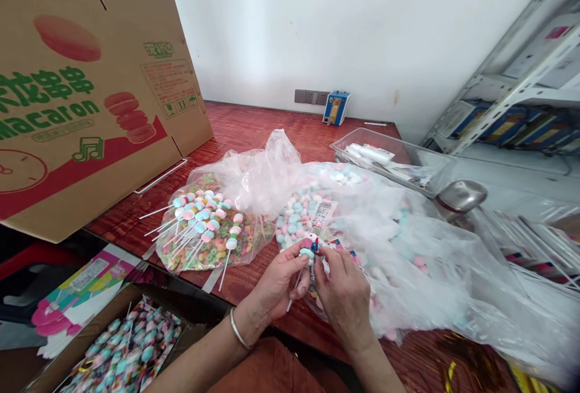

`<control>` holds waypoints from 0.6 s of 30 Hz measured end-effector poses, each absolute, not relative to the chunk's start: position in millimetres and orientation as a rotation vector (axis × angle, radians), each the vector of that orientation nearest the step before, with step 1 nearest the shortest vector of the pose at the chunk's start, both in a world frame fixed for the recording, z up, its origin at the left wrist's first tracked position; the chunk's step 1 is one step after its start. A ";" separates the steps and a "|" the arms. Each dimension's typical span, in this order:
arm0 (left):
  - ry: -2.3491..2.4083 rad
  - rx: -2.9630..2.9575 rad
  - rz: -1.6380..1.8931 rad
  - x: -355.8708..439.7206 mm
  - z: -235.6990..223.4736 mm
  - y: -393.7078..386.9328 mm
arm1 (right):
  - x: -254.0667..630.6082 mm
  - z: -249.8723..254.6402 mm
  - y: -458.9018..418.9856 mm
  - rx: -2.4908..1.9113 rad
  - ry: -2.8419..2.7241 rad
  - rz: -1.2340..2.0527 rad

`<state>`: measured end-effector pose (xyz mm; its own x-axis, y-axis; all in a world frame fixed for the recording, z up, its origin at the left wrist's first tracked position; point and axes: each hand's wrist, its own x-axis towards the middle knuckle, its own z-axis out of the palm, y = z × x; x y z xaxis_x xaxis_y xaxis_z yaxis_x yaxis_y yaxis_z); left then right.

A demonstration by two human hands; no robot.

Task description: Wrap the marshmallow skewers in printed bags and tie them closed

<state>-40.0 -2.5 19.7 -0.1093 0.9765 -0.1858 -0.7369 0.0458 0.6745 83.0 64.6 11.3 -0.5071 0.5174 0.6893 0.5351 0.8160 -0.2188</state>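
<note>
My left hand (286, 275) is closed around a marshmallow skewer (307, 253); its white stick points down below the fingers. My right hand (342, 287) pinches at a small printed wrapper (315, 244) with red and blue on it, at the top of the skewer. Fingers partly hide how far the wrapper covers the candy. Just beyond my hands lies a clear bag of pink, blue and white marshmallows (293, 218), with a printed label (324, 212) on it. Left of them, several finished skewers (202, 215) rest on a bag of coloured cereal rings (212, 256).
A large cardboard box (113, 37) stands at the left. Below the table edge, an open carton (58, 354) holds many wrapped skewers. A clear plastic bin (435, 169), a metal scoop (462, 195) and a blue box (336, 108) sit farther back; shelves (507, 88) stand at right.
</note>
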 end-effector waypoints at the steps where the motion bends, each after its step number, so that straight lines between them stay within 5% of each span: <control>1: 0.754 0.414 1.512 -38.8 19.7 -2.8 | 82.5 9.9 65.0 -0.783 -2.197 -0.045; 18: 0.903 0.365 1.594 -22.0 16.2 3.8 | 80.7 12.3 68.2 -0.599 -2.216 0.275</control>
